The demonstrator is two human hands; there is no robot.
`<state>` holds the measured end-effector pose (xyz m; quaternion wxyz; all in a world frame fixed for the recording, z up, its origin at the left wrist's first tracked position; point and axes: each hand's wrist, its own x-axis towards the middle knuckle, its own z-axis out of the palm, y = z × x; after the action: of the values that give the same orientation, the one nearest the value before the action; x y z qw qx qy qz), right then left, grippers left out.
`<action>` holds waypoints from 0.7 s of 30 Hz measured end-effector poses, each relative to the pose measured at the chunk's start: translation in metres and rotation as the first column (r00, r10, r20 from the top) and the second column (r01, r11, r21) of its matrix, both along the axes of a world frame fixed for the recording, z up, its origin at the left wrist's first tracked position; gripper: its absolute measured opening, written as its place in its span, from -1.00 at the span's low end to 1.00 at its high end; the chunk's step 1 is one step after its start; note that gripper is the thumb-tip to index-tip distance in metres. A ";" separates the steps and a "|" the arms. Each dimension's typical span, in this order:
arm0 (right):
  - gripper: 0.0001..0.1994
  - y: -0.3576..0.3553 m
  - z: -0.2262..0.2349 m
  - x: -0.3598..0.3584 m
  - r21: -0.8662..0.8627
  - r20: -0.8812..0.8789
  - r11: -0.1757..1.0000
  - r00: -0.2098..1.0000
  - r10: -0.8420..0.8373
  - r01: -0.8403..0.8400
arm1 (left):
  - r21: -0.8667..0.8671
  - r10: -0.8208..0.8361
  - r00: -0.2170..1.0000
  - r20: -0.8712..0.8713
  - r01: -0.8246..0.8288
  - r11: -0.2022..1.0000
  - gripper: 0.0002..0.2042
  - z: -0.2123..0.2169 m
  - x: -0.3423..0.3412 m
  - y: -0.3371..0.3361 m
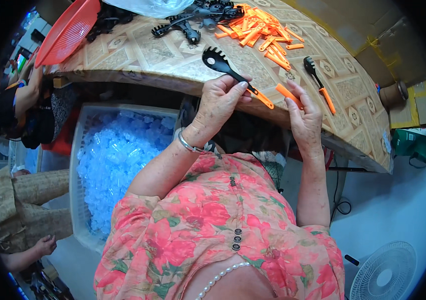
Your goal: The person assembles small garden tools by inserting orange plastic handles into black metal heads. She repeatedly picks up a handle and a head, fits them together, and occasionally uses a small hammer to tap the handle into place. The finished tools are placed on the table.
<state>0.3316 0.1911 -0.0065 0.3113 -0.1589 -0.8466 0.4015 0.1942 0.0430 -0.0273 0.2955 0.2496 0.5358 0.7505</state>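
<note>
My left hand (215,102) grips a black pasta server (219,62) by its neck, with the toothed head pointing up and left. An orange piece (264,100) extends from the server's lower end. Between the thumb and fingers of my right hand (307,120) is a separate orange handle piece (283,90), held just right of the server and apart from it. Another pasta server (314,71) with an orange handle lies on the table beyond my right hand. Loose orange handle pieces (258,31) are heaped farther back, beside a pile of black server heads (185,31).
The patterned table (138,47) curves across in front of me. A red plastic basket (70,35) leans at its far left. Below stands a white crate (76,160) of clear plastic pieces. A fan (385,276) is at lower right; other people are at the left.
</note>
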 end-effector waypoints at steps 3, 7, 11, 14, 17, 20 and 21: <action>-0.75 -0.009 0.002 0.009 0.037 -0.128 0.995 0.987 0.092 -0.088 | 0.013 -0.053 0.997 -0.057 0.054 0.998 -0.78 -0.001 0.015 0.008; -0.74 -0.023 0.001 0.012 0.206 -0.128 0.978 0.991 0.048 -0.021 | 0.019 -0.058 0.983 -0.177 0.062 0.998 -0.78 0.007 0.027 0.010; -0.73 -0.023 0.003 0.014 0.333 -0.123 0.943 0.992 0.016 0.026 | 0.053 -0.050 0.984 -0.173 0.061 0.997 -0.78 0.012 0.033 0.008; -0.72 -0.025 0.005 0.014 0.350 -0.163 0.934 0.987 -0.008 0.066 | 0.062 -0.029 0.984 -0.174 0.041 0.997 -0.78 0.015 0.039 0.005; -0.72 -0.029 0.007 0.015 0.353 -0.181 0.932 0.983 -0.019 0.083 | 0.093 -0.031 0.986 -0.167 0.046 0.995 -0.78 0.014 0.040 0.002; -0.72 -0.031 0.009 0.015 0.474 -0.194 0.874 0.981 -0.019 0.111 | 0.146 0.013 0.993 -0.116 0.004 0.989 -0.78 0.016 0.042 -0.002; -0.72 -0.032 0.010 0.015 0.496 -0.195 0.861 0.981 -0.014 0.111 | 0.150 0.024 0.990 -0.138 -0.003 0.989 -0.78 0.016 0.042 -0.003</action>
<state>0.3470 0.1591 0.0036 0.4319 -0.0617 -0.8838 0.1691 0.2361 0.0400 -0.0111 0.2327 0.3194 0.4992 0.7711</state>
